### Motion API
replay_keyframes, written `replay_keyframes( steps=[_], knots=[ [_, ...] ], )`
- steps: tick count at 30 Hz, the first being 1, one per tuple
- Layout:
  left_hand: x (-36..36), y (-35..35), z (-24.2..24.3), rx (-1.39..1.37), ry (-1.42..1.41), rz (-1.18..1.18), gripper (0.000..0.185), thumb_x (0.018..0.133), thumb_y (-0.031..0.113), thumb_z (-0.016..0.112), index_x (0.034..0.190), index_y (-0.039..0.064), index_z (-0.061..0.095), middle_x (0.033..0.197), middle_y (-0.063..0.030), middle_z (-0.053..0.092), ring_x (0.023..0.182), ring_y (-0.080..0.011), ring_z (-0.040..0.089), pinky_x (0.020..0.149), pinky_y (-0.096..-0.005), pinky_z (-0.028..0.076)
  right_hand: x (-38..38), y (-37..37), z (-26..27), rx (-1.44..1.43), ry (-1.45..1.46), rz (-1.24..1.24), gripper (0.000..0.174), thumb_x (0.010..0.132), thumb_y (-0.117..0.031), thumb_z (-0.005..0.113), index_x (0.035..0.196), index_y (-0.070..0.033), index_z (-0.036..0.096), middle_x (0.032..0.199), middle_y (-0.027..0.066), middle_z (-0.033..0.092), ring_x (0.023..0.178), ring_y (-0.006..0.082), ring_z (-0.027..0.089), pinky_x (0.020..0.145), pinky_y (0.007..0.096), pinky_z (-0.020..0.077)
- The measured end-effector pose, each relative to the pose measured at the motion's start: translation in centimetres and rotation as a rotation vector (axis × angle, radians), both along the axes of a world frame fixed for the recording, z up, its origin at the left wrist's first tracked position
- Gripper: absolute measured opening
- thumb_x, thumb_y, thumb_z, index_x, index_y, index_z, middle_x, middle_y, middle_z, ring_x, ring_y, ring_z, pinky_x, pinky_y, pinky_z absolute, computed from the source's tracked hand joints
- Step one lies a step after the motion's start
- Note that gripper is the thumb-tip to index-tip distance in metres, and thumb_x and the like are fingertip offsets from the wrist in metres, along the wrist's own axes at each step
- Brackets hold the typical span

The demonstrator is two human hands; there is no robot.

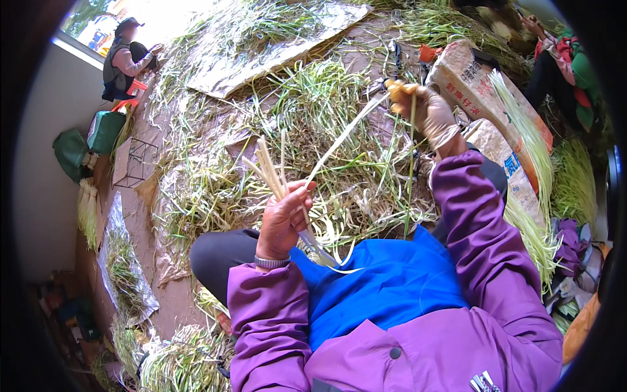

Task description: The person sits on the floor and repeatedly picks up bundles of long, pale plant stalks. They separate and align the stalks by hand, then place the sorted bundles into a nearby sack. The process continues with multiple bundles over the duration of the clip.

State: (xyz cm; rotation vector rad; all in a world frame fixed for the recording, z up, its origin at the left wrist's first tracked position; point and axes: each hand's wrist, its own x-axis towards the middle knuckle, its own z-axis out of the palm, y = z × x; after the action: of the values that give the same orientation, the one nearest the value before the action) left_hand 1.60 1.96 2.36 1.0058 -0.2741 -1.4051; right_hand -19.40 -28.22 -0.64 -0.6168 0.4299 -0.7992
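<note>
My left hand (284, 215), bare and with a bracelet at the wrist, is closed around a small bunch of pale, trimmed plant stalks (268, 166). A longer whitish stalk (345, 134) slants from these fingers up to my right hand (431, 112). That hand wears a thin, stained glove with orange-yellow fingertips, and its fingers pinch the stalk's far end. A narrow green leaf (410, 181) hangs below it. Beneath both hands lies a heap of stripped green and yellowish leaves (338, 161). A blue apron (377, 279) covers my lap, with curled pale peelings at its edge.
Printed sacks (465, 78) stand at the right with long pale-green stalks (529, 142) laid over them. One person (128, 61) sits at the back left, another (563, 68) at the far right. A wire-frame stand (134, 161) and a plastic sheet (110, 250) are at the left.
</note>
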Motion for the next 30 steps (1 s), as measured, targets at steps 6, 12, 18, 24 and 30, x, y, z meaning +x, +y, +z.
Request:
replay_keyframes(
  steps=[6, 12, 18, 24, 30],
  knots=[
    [1.5, 1.6, 0.6, -0.107, 0.047, 0.062, 0.032, 0.089, 0.017, 0.055, 0.115, -0.001, 0.052, 0.072, 0.0000, 0.054, 0.044, -0.0011, 0.034, 0.039, -0.0160, 0.029, -9.2, -8.8, -1.1, -0.095, 0.419, -0.439, 0.020, 0.088, -0.015, 0.051, 0.098, -0.001, 0.062, 0.095, 0.0164, 0.067, 0.078, 0.0190, 0.065, 0.062, 0.0307, 0.0540],
    [-0.3, 0.2, -0.4, 0.038, -0.076, 0.083, 0.029, 0.088, 0.016, 0.059, 0.113, 0.001, 0.054, 0.074, -0.0016, 0.059, 0.043, -0.0008, 0.036, 0.038, -0.0162, 0.029, -7.1, -1.6, -5.5, -0.919, 1.566, 0.443, 0.039, 0.079, -0.048, 0.059, 0.101, -0.017, 0.069, 0.098, 0.0065, 0.068, 0.088, 0.0218, 0.063, 0.080, 0.0324, 0.0476],
    [-4.2, -1.5, -2.5, 0.169, -0.305, -0.066, 0.026, 0.087, 0.019, 0.061, 0.107, 0.003, 0.059, 0.077, -0.0041, 0.064, 0.043, -0.0011, 0.038, 0.038, -0.0163, 0.028, 3.7, 11.2, -4.1, -0.131, 0.369, 0.641, 0.035, 0.092, -0.031, 0.051, 0.115, -0.006, 0.059, 0.100, 0.0102, 0.067, 0.088, 0.0198, 0.065, 0.081, 0.0322, 0.0492],
    [-3.1, -1.1, -3.3, 0.124, -0.317, 0.016, 0.027, 0.092, 0.028, 0.055, 0.103, 0.005, 0.062, 0.086, -0.0063, 0.066, 0.046, -0.0032, 0.043, 0.038, -0.0170, 0.032, 4.9, 12.0, 1.1, -0.164, 0.423, 0.619, 0.024, 0.089, -0.018, 0.054, 0.102, 0.002, 0.060, 0.093, 0.0144, 0.067, 0.081, 0.0223, 0.067, 0.076, 0.0333, 0.0543],
    [-0.2, -1.6, -2.3, 0.031, 0.020, 0.152, 0.039, 0.096, 0.033, 0.046, 0.119, 0.002, 0.050, 0.105, -0.0134, 0.063, 0.086, -0.0182, 0.063, 0.067, -0.0262, 0.052, 6.2, 15.2, 3.1, -0.674, 0.755, 0.972, 0.020, 0.080, -0.022, 0.060, 0.086, -0.006, 0.068, 0.076, 0.0068, 0.068, 0.071, 0.0132, 0.065, 0.068, 0.0284, 0.0508]
  ],
)
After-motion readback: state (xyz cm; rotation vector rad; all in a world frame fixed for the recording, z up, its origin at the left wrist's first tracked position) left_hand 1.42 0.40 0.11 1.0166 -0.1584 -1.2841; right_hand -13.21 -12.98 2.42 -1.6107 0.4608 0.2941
